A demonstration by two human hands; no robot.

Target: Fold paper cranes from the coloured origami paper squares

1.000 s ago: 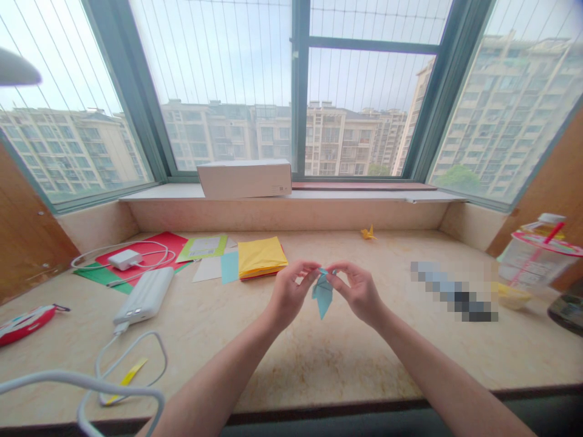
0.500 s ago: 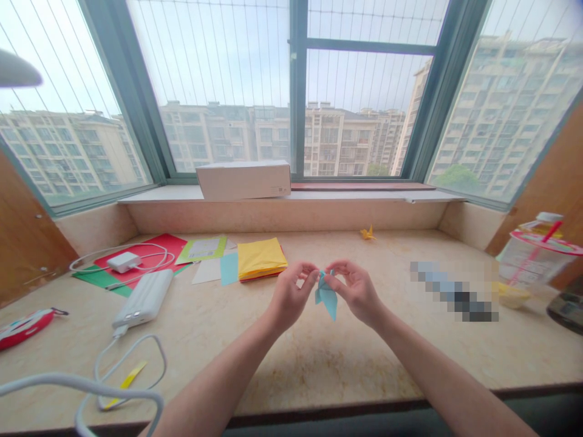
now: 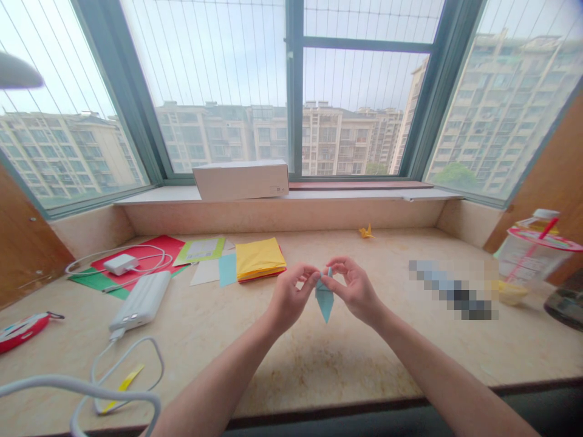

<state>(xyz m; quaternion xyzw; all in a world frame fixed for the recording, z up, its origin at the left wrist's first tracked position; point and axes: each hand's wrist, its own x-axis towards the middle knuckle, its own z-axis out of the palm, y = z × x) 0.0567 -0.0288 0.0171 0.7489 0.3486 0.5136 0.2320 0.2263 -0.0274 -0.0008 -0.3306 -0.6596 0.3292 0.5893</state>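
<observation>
A light blue folded paper (image 3: 325, 301) hangs point down between my hands, above the stone counter. My left hand (image 3: 294, 292) pinches its upper left side between thumb and fingers. From the other side my right hand (image 3: 355, 286) grips the upper right, its thumb lying across the paper. A narrow blue tip shows upward between the fingertips; the folds under the fingers are hidden. Behind my left hand lies a stack of yellow paper (image 3: 259, 260). Farther back to the right stands a small yellow origami crane (image 3: 365, 231).
Left on the counter (image 3: 291, 376) are a white power bank (image 3: 141, 301) with looping cables, a white charger (image 3: 121, 264), red paper (image 3: 159, 246) and a red-and-white pouch (image 3: 22, 332). At the right stands a plastic cup (image 3: 528, 261) with a straw. A white box (image 3: 241, 183) rests on the sill.
The blue paper has turned slightly; its lower part now shows as one point instead of two spread flaps. Both hands keep their hold in nearly the same place.
</observation>
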